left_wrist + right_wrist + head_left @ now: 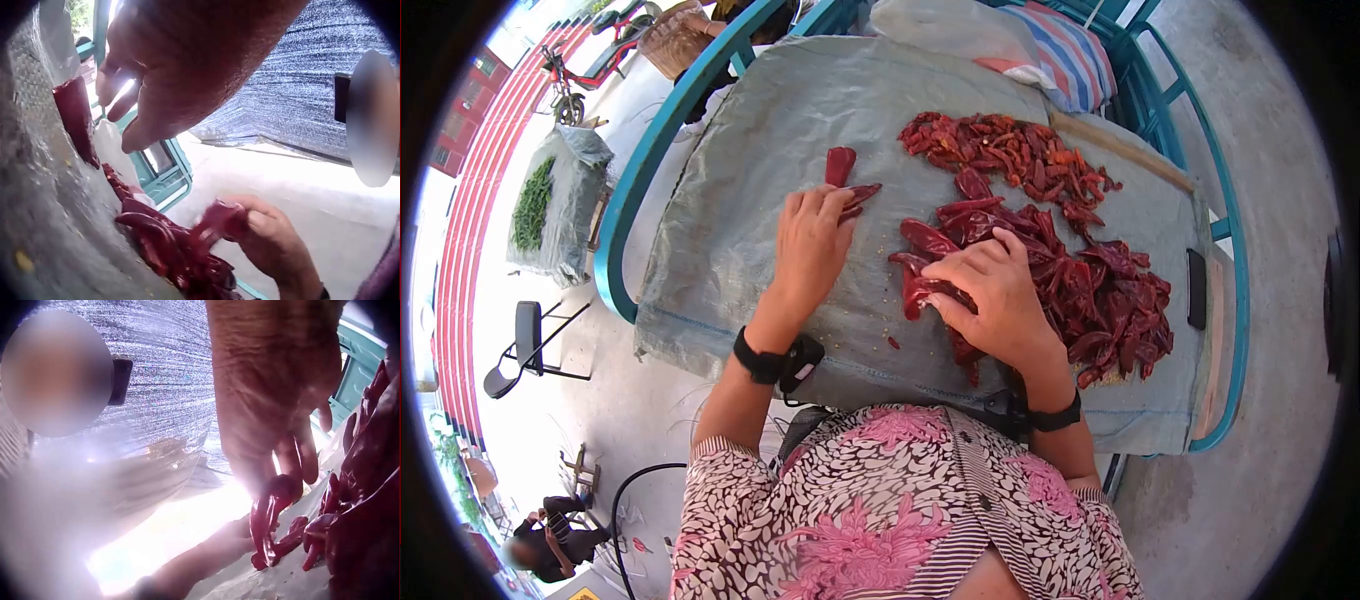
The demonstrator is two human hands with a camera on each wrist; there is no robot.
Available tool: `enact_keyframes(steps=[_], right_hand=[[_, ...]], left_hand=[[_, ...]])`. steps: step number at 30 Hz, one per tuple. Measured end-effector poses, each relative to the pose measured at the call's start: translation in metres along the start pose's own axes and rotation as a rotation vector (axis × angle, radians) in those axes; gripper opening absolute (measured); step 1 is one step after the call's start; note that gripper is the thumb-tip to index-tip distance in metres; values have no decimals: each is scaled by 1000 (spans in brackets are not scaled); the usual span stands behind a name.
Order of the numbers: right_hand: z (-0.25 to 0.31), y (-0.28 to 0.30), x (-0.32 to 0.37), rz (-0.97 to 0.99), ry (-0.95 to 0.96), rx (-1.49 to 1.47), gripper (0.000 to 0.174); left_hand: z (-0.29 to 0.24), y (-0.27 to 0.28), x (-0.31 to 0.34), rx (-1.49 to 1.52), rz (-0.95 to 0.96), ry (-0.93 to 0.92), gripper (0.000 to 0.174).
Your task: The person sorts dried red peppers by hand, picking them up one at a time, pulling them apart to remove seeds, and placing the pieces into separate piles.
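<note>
My right hand (990, 295) pinches a dark red chili pepper (265, 525) between thumb and fingers, at the left edge of a heap of wrinkled red chilies (1110, 300). My left hand (810, 240) is over the grey woven sheet (730, 230), its fingers loosely bent. In the left wrist view nothing shows between those fingers. Just beyond its fingertips a pointed dark chili (862, 194) shows in the head view, partly hidden by the hand. A broad red chili (840, 166) lies on the sheet a little farther off.
A second pile of smaller, brighter red chilies (1000, 150) lies farther back. Teal rails (615, 240) of a cart border the sheet. A black phone-like object (1196, 290) lies at the right; a striped bag (1080, 55) sits at the back. A folding chair (530, 340) stands at left.
</note>
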State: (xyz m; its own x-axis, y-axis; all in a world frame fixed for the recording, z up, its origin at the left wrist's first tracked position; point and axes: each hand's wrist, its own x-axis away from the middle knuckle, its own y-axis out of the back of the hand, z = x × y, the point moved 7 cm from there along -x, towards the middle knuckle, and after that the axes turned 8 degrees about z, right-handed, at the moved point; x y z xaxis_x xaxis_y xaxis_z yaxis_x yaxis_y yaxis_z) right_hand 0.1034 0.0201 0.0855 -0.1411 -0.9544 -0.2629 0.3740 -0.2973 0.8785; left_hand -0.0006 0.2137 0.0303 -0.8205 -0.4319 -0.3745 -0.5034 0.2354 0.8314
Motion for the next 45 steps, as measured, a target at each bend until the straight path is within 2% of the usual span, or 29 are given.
enact_keyframes(steps=[4,10,13,16,19,20,22,25,28,31,34,35,38,40,43,45], right_hand=[[2,2,0,-43,-28,38,26],[-13,-17,8,86,-106,-43,26],[-6,-9,5,-8,-83,-45,33],[-1,9,3,-312,-167,-117,39],[4,11,0,-291,-100,-64,46],[1,3,0,-228,-37,-10,38],[-2,-6,4,-181,-50,10,33],[-3,-8,6,-183,-73,48,25],[-1,-8,5,-195,-79,46,26],[5,-8,2,-222,-73,47,34],[2,-10,2,-208,-78,52,42],[0,-12,4,-189,-83,51,45],[3,-1,4,-313,-149,-98,47],[8,-1,0,-262,-103,-52,47],[3,-14,3,-182,-47,32,46],[-2,-17,6,-161,-46,61,46]], left_hand=[[13,-12,-11,-127,-44,46,43],[19,-20,-17,-130,85,61,29],[-7,2,-17,-163,-73,-108,19],[-44,21,-11,-52,-39,-187,18],[-74,13,5,116,166,-265,18],[-76,16,8,125,154,-252,19],[-78,19,12,147,131,-227,20],[-40,18,8,87,15,-88,26],[-8,22,13,-311,-108,46,36],[33,5,16,-319,172,178,42],[32,9,13,-315,251,217,43],[24,12,14,-229,258,194,42],[-17,23,16,30,250,98,38],[-40,24,18,199,205,-10,35],[-66,26,13,251,318,-85,33],[-58,20,8,327,335,-121,32]])
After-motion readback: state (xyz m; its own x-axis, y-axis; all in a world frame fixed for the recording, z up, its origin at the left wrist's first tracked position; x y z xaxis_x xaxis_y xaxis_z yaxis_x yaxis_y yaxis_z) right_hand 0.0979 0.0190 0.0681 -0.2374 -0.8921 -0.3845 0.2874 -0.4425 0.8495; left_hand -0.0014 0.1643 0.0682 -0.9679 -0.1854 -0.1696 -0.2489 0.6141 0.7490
